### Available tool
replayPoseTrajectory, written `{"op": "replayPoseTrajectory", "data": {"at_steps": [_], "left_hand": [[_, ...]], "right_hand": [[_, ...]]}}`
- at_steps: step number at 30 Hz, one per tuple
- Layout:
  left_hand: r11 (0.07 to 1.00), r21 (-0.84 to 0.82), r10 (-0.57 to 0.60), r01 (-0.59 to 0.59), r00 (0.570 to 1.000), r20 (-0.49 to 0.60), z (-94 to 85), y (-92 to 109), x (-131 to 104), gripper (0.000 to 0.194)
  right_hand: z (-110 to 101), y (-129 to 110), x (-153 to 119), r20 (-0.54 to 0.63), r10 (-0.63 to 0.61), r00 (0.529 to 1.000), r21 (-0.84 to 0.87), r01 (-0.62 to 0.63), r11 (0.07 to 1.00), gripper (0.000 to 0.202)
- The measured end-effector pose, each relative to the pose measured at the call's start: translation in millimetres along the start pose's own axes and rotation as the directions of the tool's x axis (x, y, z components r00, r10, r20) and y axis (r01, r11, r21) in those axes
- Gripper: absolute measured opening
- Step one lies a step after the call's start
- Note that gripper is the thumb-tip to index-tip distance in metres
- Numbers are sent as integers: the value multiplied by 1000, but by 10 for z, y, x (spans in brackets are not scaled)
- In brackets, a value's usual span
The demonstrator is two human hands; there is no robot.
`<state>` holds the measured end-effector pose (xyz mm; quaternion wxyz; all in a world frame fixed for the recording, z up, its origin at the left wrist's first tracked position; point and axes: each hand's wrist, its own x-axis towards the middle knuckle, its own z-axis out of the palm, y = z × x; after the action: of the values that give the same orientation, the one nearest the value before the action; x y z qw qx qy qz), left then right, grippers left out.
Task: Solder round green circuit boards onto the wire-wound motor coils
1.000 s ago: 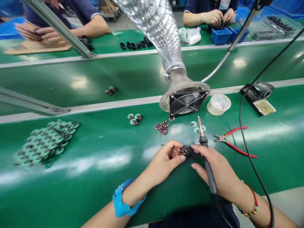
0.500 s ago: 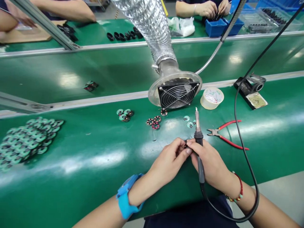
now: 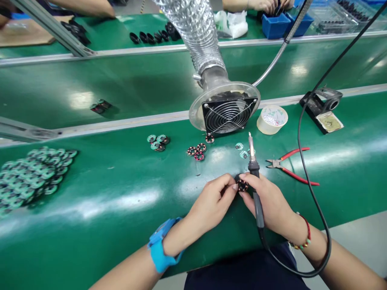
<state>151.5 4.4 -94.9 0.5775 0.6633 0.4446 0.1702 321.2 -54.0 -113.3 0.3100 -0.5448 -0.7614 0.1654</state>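
Note:
Between my two hands is a small copper-wound motor stator (image 3: 242, 185), its open ring face turned up towards me. The thumb and fingers of my left hand (image 3: 211, 203) pinch its left side. My right hand (image 3: 272, 201) carries a soldering iron (image 3: 253, 161), tip pointing away from me, while its thumb and fingers also grip the stator's right side. Beyond the hands lie several more wound stators (image 3: 199, 156) and a few small green circuit boards (image 3: 243, 154), partly hidden by the iron.
A fume extractor fan (image 3: 229, 114) hangs overhead. To the right are red-handled cutters (image 3: 284, 163), a round tub (image 3: 272, 121) and an iron stand (image 3: 326, 108). Green-topped assemblies (image 3: 33, 173) crowd the left. The iron's cable (image 3: 314, 201) loops by my right arm. Co-workers' arms show across the bench.
The stator has turned so its ring face now shows; before, my fingers mostly covered it. My fingers have spread slightly around it. The view has shifted a little.

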Motion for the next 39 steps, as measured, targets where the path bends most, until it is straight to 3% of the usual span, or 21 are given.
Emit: {"op": "replayPoseTrajectory", "data": {"at_steps": [4,7,11,13,16,20,23,26,29,33,36,39], "left_hand": [[972,-221,-97,82,994,-58,-137,-75,32,20],[976,-190,-132,103,981,-145,-220,-58,40,21],[997,56,-56,52,996,68,-199,55,31,22],[996,90,-24,17,996,80,-154,77,36,21],[998,-58,-29,32,998,56,-88,30,53,23],[913,-367,-138,176,982,128,-32,-67,61,25],[849,-480,-224,221,973,52,-34,-75,44,25],[902,-387,-205,190,979,3,-59,-26,6,28],[978,-178,-107,111,994,33,-71,36,-40,26],[999,29,34,-33,999,-2,-108,55,-59,21],[995,62,80,-79,997,-15,-206,15,-33,19],[1000,-16,11,-14,987,-160,-341,-33,-4,16]], "right_hand": [[-23,13,4,-7,-3,1000,65,3,998,39],[-39,42,-1,40,-22,999,30,20,999,39],[-53,55,6,116,-114,987,-39,119,992,39],[-61,48,16,128,-153,980,-63,162,985,41],[-68,39,21,128,-180,975,-62,189,980,47],[-61,46,10,120,-160,980,-23,163,986,44],[-66,56,12,69,-103,992,-35,106,994,41],[-85,62,25,61,-92,994,-63,96,993,41],[-101,52,36,107,-134,985,-84,143,986,42],[-129,24,41,142,-181,973,-68,192,979,42],[-166,54,43,172,-170,970,-66,184,981,41],[-202,150,53,196,-140,970,-90,160,983,39]]}}
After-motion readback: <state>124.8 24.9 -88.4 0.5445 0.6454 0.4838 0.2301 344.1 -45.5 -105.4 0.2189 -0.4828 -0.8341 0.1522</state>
